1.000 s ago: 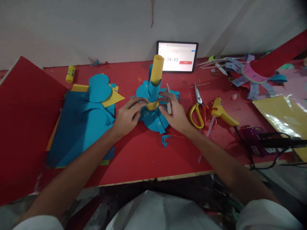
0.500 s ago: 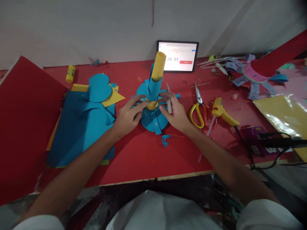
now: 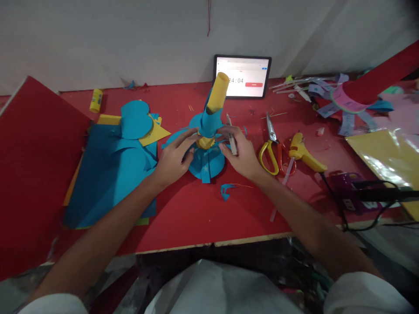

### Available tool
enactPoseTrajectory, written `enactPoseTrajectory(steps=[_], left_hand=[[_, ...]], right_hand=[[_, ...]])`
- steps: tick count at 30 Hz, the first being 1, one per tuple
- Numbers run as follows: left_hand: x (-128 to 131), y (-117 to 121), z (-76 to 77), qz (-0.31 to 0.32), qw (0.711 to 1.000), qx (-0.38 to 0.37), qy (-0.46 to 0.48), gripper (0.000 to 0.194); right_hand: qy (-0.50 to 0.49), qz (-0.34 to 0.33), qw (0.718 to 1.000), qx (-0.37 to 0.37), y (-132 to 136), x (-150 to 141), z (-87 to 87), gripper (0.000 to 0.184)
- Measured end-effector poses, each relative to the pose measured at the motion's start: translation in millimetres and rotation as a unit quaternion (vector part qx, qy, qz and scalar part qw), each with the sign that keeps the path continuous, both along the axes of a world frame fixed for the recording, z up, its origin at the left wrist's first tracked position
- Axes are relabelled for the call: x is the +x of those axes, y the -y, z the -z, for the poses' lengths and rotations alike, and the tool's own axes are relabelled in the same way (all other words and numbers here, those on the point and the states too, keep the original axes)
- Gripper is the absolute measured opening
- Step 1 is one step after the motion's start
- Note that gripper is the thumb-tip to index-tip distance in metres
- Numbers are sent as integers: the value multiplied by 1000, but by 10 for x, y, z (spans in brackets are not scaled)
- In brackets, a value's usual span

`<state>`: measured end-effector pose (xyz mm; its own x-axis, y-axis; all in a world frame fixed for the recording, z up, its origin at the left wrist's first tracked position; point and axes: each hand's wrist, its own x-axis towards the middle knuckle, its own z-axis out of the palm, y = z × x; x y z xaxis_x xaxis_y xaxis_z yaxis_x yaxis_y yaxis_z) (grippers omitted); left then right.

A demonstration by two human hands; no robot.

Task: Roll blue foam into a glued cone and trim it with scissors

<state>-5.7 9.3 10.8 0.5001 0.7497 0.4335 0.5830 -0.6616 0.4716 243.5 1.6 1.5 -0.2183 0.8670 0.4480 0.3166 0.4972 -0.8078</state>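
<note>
A paper craft stands between my hands: a yellow paper tube (image 3: 218, 93) with a blue paper band (image 3: 211, 122) around it and blue petal-like pieces (image 3: 206, 163) spread at its foot. One strip among the petals bears a pale star. My left hand (image 3: 175, 157) holds the craft from the left, fingers curled at the band's lower edge. From the right my right hand (image 3: 240, 152) grips the same part, while a slim whitish pen-like stick (image 3: 232, 141) is tucked between its fingers. Some fingertips are hidden behind the paper.
Blue and yellow paper sheets (image 3: 98, 174) lie left, beside a glue stick (image 3: 96, 101). A lit tablet (image 3: 252, 78) leans on the wall. Scissors (image 3: 271, 144), a yellow glue gun (image 3: 304, 152) with a cable, and another paper craft (image 3: 348, 98) are right. A blue scrap (image 3: 225, 192) lies in front.
The craft has turned between my hands: its tube leans further right and the star strip has shifted left. Both hands stay around it, and the whitish stick has tilted slightly.
</note>
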Motion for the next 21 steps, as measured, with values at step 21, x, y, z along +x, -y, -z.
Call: enactPoseTrajectory(steps=[21], left_hand=[[-29, -17, 54, -51, 997, 45, 19, 37]], right_hand=[[17, 2, 1000, 7, 41, -19, -41, 27]])
